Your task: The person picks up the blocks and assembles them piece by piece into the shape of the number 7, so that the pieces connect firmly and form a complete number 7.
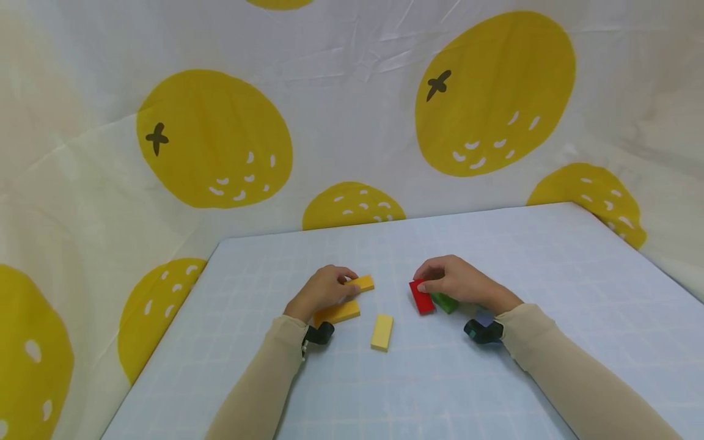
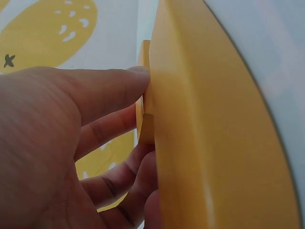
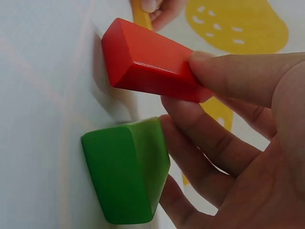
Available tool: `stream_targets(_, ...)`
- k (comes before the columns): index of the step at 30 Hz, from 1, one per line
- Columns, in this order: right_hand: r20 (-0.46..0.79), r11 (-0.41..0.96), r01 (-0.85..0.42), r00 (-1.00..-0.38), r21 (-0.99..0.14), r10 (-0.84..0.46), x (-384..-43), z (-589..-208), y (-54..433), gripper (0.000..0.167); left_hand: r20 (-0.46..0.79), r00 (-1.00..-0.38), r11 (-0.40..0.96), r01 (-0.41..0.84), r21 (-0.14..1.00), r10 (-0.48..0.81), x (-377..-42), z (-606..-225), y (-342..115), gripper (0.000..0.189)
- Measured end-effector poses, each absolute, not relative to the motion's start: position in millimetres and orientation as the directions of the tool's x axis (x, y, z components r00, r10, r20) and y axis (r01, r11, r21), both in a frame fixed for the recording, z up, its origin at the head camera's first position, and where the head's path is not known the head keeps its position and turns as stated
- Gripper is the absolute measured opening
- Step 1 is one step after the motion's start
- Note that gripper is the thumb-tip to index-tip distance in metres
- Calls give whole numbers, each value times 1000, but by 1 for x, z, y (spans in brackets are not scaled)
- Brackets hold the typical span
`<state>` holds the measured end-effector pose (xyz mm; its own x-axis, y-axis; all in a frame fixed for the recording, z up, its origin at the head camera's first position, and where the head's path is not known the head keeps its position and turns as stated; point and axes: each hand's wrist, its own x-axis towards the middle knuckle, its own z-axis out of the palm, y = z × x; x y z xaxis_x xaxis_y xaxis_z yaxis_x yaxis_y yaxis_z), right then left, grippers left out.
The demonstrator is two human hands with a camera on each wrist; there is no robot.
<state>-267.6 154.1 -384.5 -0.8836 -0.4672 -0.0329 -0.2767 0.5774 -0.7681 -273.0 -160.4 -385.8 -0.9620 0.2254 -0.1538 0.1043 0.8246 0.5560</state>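
In the head view my left hand point(image 1: 324, 287) pinches a small orange-yellow block point(image 1: 363, 282) between thumb and fingers. A second orange-yellow block point(image 1: 340, 312) lies on the table just below that hand, and it looms large in the left wrist view point(image 2: 219, 124). My right hand point(image 1: 459, 281) holds a red block point(image 1: 422, 299) by one end, thumb on top; the right wrist view shows the red block point(image 3: 152, 57) tilted, its far end close to the table. Beside the fingers of the right hand a green block point(image 3: 116, 176) with a slanted side rests on the table.
A pale yellow block point(image 1: 382, 332) lies between the two forearms. Something blue point(image 1: 484, 316) shows partly behind the right wrist camera point(image 1: 484, 332). A pale checked cloth covers the table point(image 1: 429, 391), and a curtain point(image 1: 352, 122) with yellow fruit prints hangs behind.
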Motion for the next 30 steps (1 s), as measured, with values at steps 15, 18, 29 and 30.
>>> stream_targets(15,42,483,-257,-910,-837,-412,-265,-378,155,21,-154,-965,831,95,548,212,-273,-387,-160,31)
stream_targets(18,43,453,-237,-916,-860,-398,-264,-377,153,26,-149,-965,828,100,551,216,-272,-388,-161,31)
stream_targets(29,-18,269,-79,-940,-960,-340,-261,-373,139,35,-145,-963,824,111,556,228,-273,-388,-162,32)
stream_targets(30,-22,262,-72,-941,-962,-339,-261,-373,137,34,-147,-963,823,106,559,224,-273,-388,-162,31)
